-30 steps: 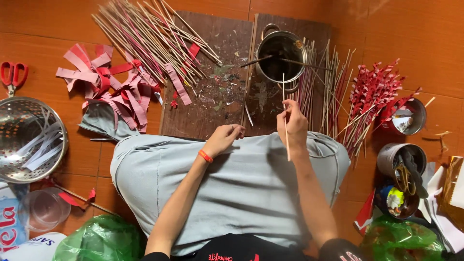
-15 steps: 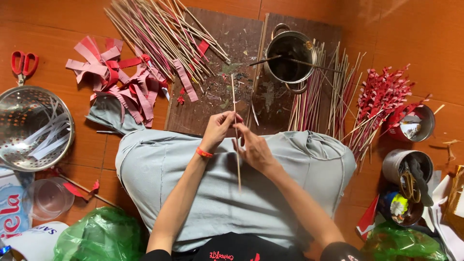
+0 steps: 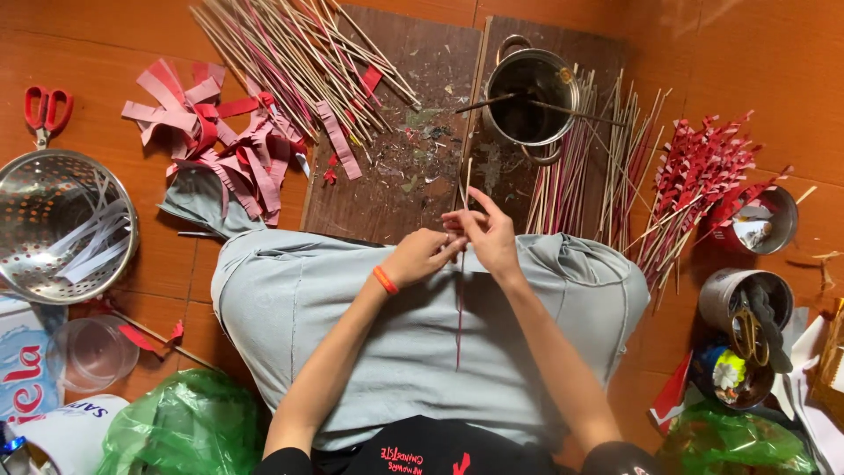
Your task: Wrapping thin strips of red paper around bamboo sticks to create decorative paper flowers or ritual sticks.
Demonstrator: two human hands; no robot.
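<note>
My left hand (image 3: 422,256) and my right hand (image 3: 488,233) meet over my lap and both pinch one thin stick (image 3: 460,303). The stick stands almost straight up and down in the picture; its lower half is red and lies over the grey cloth (image 3: 299,299) on my knees. An orange band circles my left wrist. Just beyond my fingers lies a dark wooden board (image 3: 400,158) speckled with scraps.
A heap of sticks (image 3: 299,53) lies far left of the board, pink paper strips (image 3: 211,141) beside it. A metal pot (image 3: 527,97) stands on the board's right, more sticks (image 3: 571,176) and red-wrapped sticks (image 3: 694,176) beyond. Colander (image 3: 53,224) and scissors (image 3: 46,110) lie left; tins (image 3: 747,299) right.
My right hand has come down from the right with the stick to the middle of my lap. My left hand closed in and took hold of it too.
</note>
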